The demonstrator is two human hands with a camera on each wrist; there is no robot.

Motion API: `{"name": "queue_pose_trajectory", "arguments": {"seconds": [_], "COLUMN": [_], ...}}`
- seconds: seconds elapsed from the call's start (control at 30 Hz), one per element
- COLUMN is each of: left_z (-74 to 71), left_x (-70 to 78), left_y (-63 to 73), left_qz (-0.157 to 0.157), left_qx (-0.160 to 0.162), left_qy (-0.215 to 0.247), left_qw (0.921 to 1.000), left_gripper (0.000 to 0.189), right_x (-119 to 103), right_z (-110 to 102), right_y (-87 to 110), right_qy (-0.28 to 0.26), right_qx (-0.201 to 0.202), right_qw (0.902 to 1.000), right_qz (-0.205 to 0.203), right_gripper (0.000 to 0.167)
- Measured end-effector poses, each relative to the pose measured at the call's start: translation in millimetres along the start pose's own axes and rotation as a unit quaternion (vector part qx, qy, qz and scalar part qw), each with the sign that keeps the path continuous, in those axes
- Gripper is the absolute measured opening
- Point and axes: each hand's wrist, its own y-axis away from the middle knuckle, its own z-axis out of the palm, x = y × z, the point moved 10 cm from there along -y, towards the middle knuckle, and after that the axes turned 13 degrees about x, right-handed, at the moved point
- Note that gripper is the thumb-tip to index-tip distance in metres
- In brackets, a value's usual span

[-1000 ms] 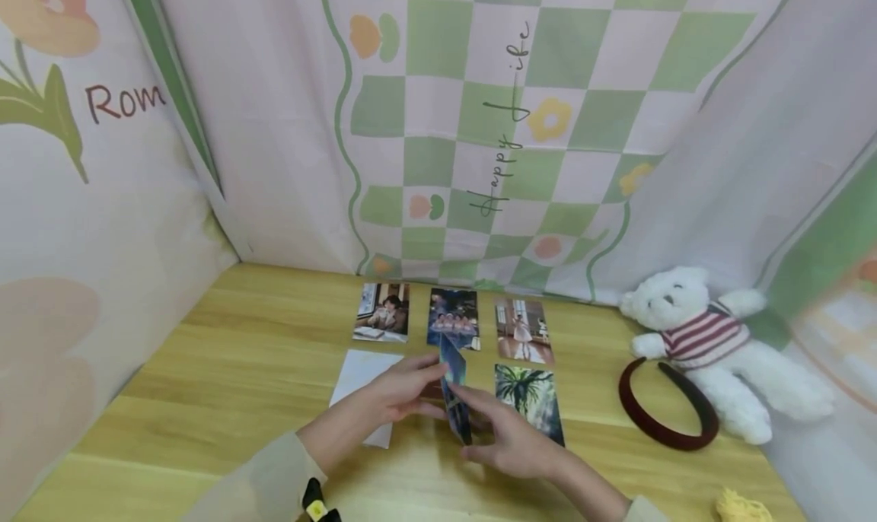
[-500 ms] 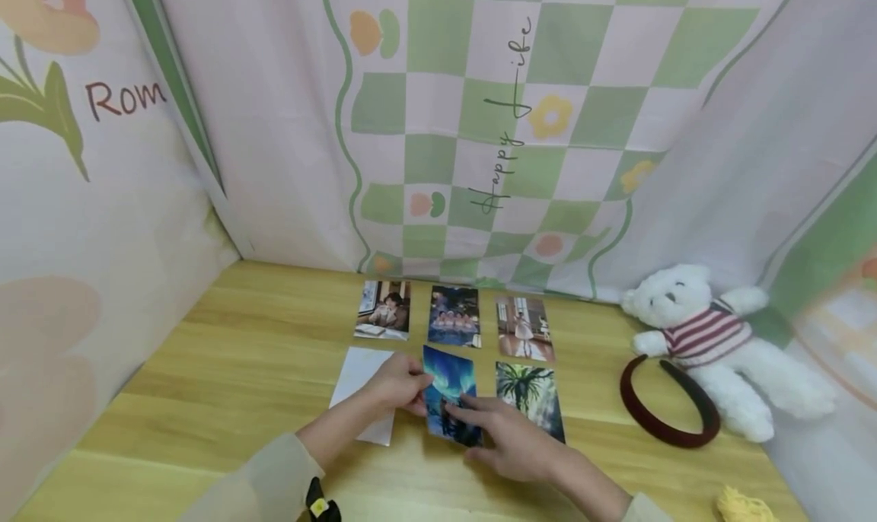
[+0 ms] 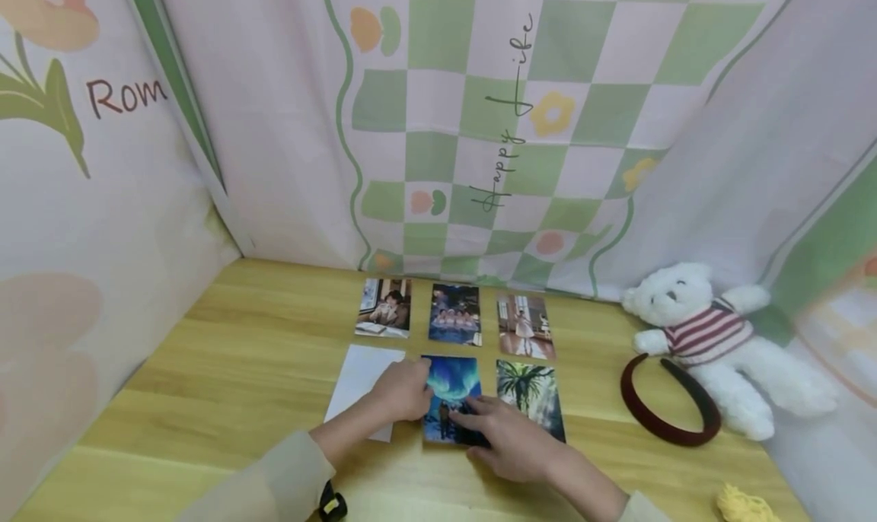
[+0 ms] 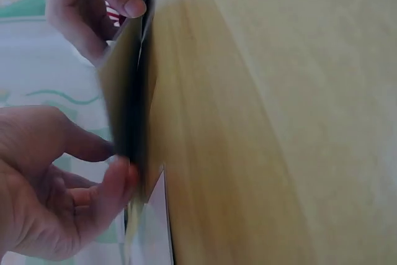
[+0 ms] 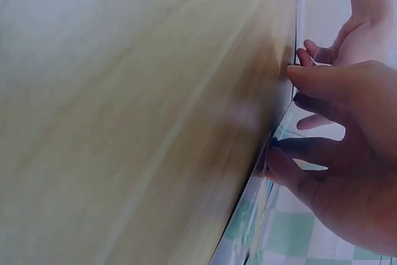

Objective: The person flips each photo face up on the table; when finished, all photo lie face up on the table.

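Observation:
A photo card of green-blue northern lights [image 3: 452, 377] lies nearly flat on the table, in the middle of the front row. My left hand [image 3: 403, 389] pinches its left edge; in the left wrist view the thumb and fingers [image 4: 115, 159] meet at the card's edge. My right hand [image 3: 514, 438] rests its extended fingers on the card's lower right part, with the thumb off to the near side. To the left, partly under my left forearm, lies a white blank card [image 3: 359, 377]. A photo card of a leafy plant [image 3: 537, 389] lies to the right.
Behind are photo cards of a person at a desk [image 3: 384, 307], figures in water [image 3: 455, 313] and a dancer [image 3: 524, 326]. At right on the wooden table [image 3: 226, 354] are a dark red headband [image 3: 671, 427], a white teddy bear [image 3: 706, 332] and yellow yarn [image 3: 743, 504].
The northern lights card has turned from on edge to nearly flat, face up, between the white card and the plant card. My left hand has turned over at its left edge; my right hand barely moved.

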Motion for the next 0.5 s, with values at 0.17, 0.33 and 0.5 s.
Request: {"name": "queue_pose_trajectory", "arguments": {"seconds": [0.17, 0.33, 0.5], "left_z": [-3.3, -5.0, 5.1], "left_x": [8.7, 16.0, 17.3], "left_y": [3.4, 7.3, 12.6], "left_qz": [0.047, 0.106, 0.137], "left_qx": [0.017, 0.033, -0.036], "left_qy": [-0.101, -0.142, -0.165], "left_qw": [0.9936, 0.9836, 0.9761], "left_gripper": [0.038, 0.039, 0.058], "right_x": [1.4, 3.6, 4.6], "right_z": [2.2, 2.1, 2.3], "right_y": [0.5, -0.2, -0.6], "right_qy": [0.006, 0.018, 0.024], "right_qx": [-0.002, 0.001, -0.003], "right_qw": [1.0000, 0.9998, 0.9997], "right_qz": [0.005, 0.004, 0.009], "right_gripper": [0.052, 0.051, 0.050]}}
